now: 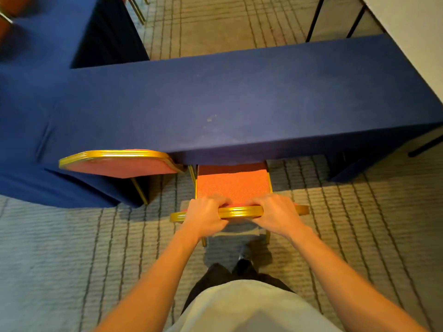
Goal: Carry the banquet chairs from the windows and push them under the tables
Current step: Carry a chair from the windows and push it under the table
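I count two hands: the left hand (206, 215) and the right hand (275, 213). Two banquet chairs show plainly, the gripped chair (232, 185) under the fingers and a second chair (119, 161) just left of them. An orange blur (12, 6) far beyond them may be a third. There are two blue-draped tables, the long blue table (239, 99) ahead of the fingers and the side blue table (48, 44) further left. One white table (407, 27) stands beyond them to the right.

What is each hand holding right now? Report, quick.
Left hand: curled round the gold metal top rail of the red-cushioned banquet chair.
Right hand: curled round the same rail.
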Demonstrator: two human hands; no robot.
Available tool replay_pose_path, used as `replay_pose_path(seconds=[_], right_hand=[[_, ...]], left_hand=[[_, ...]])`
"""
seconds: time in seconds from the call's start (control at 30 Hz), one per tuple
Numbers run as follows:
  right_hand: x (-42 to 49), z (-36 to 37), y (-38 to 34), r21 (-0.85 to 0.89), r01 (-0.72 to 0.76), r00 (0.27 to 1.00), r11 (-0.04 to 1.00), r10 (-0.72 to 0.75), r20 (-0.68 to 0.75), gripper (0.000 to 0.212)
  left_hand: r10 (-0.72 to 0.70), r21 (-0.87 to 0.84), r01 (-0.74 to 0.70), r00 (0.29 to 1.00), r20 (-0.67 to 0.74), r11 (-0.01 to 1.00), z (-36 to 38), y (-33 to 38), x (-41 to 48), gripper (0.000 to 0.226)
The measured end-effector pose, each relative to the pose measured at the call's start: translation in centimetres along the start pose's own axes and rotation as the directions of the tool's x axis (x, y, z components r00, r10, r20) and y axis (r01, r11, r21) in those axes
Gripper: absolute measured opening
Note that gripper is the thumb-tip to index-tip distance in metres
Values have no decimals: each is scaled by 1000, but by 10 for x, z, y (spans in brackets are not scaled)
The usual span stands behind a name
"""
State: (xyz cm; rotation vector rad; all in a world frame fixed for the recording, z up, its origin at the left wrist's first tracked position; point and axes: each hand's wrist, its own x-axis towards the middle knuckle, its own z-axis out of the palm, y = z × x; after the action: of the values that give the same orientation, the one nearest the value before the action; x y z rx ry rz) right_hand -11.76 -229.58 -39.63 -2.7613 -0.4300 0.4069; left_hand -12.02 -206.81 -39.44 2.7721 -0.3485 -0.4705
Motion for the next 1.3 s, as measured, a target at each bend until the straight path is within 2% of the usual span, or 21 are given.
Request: replay_pose_path(seconds=[0.2,0.3,0.37,0.47,0.53,0.6,0.7,0.77,0.83,0.9,0.93,1.0,1.07,1.1,1.17,1.2,1.23,1.3], right_hand=[[-56,36,-12,1,-7,996,1000,7,87,45],[-87,59,-19,76,-50,998,996,46,47,49],[-106,76,-29,79,-46,998,996,48,-30,46],[-128,93,-40,133,-42,989,990,60,-137,47],[-139,96,-43,170,-85,984,982,110,-141,49],[-152,98,-45,223,-100,981,970,134,-142,43],[-169,99,-49,395,-96,975,914,166,-147,45],[-179,93,-58,610,-120,958,783,253,-136,36],[-189,88,-69,829,-132,932,543,353,-82,22],[-199,85,-79,929,-172,906,328,422,19,19],[-203,83,-81,947,-197,894,256,444,66,19],[-200,84,-85,967,-236,859,98,487,160,16],[-189,89,-86,960,-246,805,-136,523,280,15],[-182,91,-85,931,-237,783,-278,513,352,20],[-167,94,-82,810,-218,748,-544,441,497,35],[-158,95,-81,745,-209,736,-634,399,547,43],[-150,98,-79,690,-198,722,-696,373,583,48],[-133,102,-80,635,-166,723,-754,345,599,59]], left_hand=[[-17,-49,19,999,41,999,45,9,-54,40],[-47,-78,53,996,70,996,66,15,-81,40],[-75,-115,80,996,49,990,80,17,-102,45],[-141,-247,128,989,-38,961,94,16,-131,47],[-168,-353,134,984,-67,926,100,15,-146,46],[-169,-415,105,978,-120,904,105,13,-162,42],[-225,-566,99,962,-157,818,108,18,-178,42],[-338,-752,169,938,-74,637,102,28,-189,36],[-459,-858,228,888,-10,460,98,37,-200,21],[-565,-927,300,815,128,224,98,45,-207,13],[-564,-940,336,788,247,59,99,48,-208,17],[-457,-892,381,767,451,-242,101,48,-205,29],[-357,-806,330,767,533,-491,103,41,-196,42],[-337,-760,285,767,546,-584,102,38,-187,49],[-322,-674,226,744,585,-703,97,32,-168,62],[-315,-637,206,732,604,-743,95,30,-158,66],[-297,-598,198,722,625,-777,92,28,-149,68],[-244,-526,201,714,656,-826,90,25,-134,62]])
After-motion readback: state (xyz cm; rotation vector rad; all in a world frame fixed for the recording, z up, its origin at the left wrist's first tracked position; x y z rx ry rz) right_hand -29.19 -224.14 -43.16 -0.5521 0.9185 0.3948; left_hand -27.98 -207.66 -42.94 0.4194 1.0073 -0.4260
